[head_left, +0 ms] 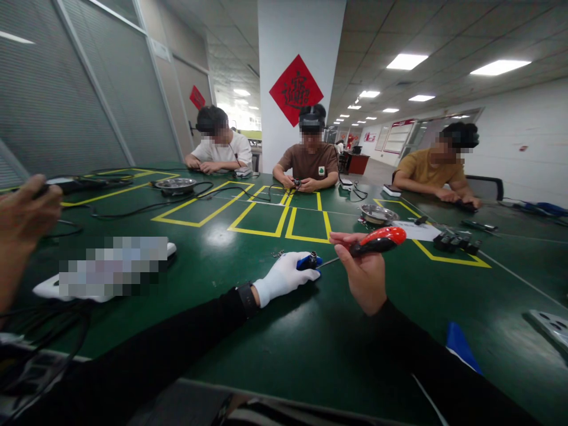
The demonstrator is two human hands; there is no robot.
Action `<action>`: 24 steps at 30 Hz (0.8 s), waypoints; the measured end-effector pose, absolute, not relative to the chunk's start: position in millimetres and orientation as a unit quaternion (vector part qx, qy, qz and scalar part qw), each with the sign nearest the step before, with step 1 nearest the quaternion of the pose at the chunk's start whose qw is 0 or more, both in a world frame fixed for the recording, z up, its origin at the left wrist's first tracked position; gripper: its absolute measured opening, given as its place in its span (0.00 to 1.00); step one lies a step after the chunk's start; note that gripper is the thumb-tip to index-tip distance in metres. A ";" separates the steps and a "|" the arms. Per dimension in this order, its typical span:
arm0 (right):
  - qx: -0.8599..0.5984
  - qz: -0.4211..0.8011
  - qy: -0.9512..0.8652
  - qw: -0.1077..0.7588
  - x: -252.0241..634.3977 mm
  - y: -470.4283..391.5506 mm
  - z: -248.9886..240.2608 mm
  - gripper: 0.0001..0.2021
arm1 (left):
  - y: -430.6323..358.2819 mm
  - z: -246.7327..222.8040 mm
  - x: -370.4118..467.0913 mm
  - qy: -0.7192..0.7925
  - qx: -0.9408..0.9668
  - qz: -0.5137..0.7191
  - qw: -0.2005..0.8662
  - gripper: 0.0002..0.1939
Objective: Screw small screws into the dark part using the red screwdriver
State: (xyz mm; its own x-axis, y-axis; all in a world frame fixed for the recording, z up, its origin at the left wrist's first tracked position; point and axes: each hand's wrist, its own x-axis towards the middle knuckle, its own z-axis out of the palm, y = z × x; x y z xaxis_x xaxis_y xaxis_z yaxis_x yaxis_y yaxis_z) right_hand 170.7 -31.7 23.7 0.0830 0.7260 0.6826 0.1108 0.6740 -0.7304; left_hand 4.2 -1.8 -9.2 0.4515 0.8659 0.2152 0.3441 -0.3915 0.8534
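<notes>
My left hand (284,277), in a white glove with blue fingertips, is closed around a small black part (313,260) with a shiny metal top. Its exact kind is hard to make out, since my fingers cover much of it. In my bare right hand (368,284) is a screwdriver (382,239) with a red and black handle. The shaft slants down to the left, and its tip reaches the black part; whether it sits in a screw does not show. Tiny metal bits (277,254) lie just beyond my left hand.
Metal bowls (175,187) (377,215) stand farther back. Black blocks (457,241) lie at right beside a white paper (410,231). A blue and white item (461,348) lies near my right forearm. Cables and a long white object (171,251) lie left; a neighbour's hand (29,207) enters there. Three people sit opposite.
</notes>
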 end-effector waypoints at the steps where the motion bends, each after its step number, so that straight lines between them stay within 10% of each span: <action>1: -0.317 0.264 -0.638 0.650 168.7 -32.8 23.9 0.07 | -1.8 -9.3 4.3 0.398 0.763 0.340 0.379 0.11; 24: -0.301 0.296 -0.654 0.628 170.7 -31.8 18.5 0.11 | 1.5 -16.0 3.9 0.396 0.770 0.337 0.371 0.13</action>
State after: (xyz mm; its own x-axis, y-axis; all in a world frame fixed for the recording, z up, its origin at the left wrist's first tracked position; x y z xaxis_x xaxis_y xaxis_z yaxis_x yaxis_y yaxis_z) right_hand 170.7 -31.8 18.5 -0.0295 0.7654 0.6429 0.0225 0.6435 -0.7651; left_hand 3.9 1.5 -16.0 0.4592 0.8595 0.2246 0.3603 -0.4113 0.8373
